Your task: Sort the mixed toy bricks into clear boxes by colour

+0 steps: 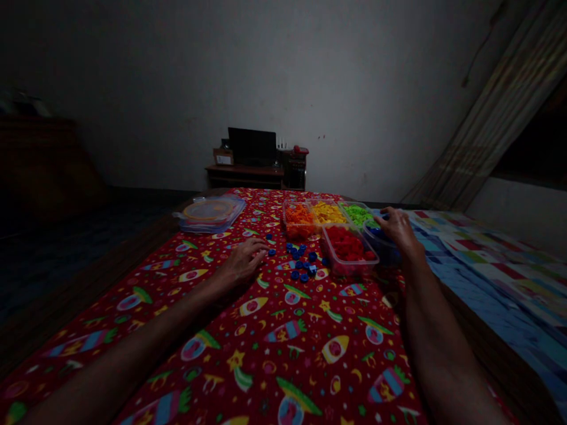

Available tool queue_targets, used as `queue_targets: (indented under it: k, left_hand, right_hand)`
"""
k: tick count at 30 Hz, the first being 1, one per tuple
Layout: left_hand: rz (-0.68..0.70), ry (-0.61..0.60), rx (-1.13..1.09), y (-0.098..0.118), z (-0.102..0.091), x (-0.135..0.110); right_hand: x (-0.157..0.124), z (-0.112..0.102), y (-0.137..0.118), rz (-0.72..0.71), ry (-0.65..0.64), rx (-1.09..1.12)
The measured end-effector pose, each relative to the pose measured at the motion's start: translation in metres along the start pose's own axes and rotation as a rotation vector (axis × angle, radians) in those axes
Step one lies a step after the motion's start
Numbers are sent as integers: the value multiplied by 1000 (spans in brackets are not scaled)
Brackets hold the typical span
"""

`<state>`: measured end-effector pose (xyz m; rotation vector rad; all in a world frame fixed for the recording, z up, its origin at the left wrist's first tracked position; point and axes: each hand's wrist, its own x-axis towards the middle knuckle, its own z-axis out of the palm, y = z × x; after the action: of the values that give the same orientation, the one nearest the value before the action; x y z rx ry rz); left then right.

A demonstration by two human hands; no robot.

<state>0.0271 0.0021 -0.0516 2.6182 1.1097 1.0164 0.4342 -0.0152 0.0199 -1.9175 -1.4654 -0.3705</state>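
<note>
My left hand (245,260) rests on the red cloth with its fingers stretched out. Its fingertips are beside a small blue plastic piece (271,252). More loose blue pieces (303,265) lie scattered to the right of it. My right hand (397,228) is over the rim of a clear tub of blue pieces (381,235), its fingers bent and apart; nothing shows between them. Touching that tub is a clear tub of red pieces (349,245). Behind stand tubs of orange pieces (299,215), yellow pieces (328,212) and green pieces (358,215).
A stack of clear plastic lids (211,212) lies at the back left of the table, which wears a red patterned cloth (283,348). A bed with a checked cover (496,260) adjoins on the right. Against the wall, a dark monitor (252,146) stands on a desk (245,171).
</note>
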Motion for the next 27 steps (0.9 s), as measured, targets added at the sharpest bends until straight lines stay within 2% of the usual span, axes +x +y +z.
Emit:
queue_targets:
  k: [3,7,9,11,14,16,19,23,27]
  left_hand:
    - [17,8,18,-4,0,0]
    - [-55,9,66,-23,7,7]
    - [-145,1,94,-34,16,14]
    - [-243,-28,110,-42,27,24]
    - [-319,-74,81,-45,44,41]
    - [-282,-91,34,-40,53,49]
    - [-178,-136,-38,-24,60,53]
    - [-82,-163,-139,3,68,53]
    - [27,-213,-151,25,79,63]
  right_hand:
    - [0,1,-7,-62,-11,-25]
    - [-5,-3,-55,-176,-44,118]
    - [-15,0,-84,-264,-134,235]
    - [-31,8,-110,-386,-279,315]
    - [-56,26,-133,-498,-492,354]
    - [-67,35,-137,-520,-551,339]
    - [-71,42,-132,-534,-555,241]
    - [-64,37,-126,-509,-538,191]
    - [-58,33,-127,-486,-492,219]
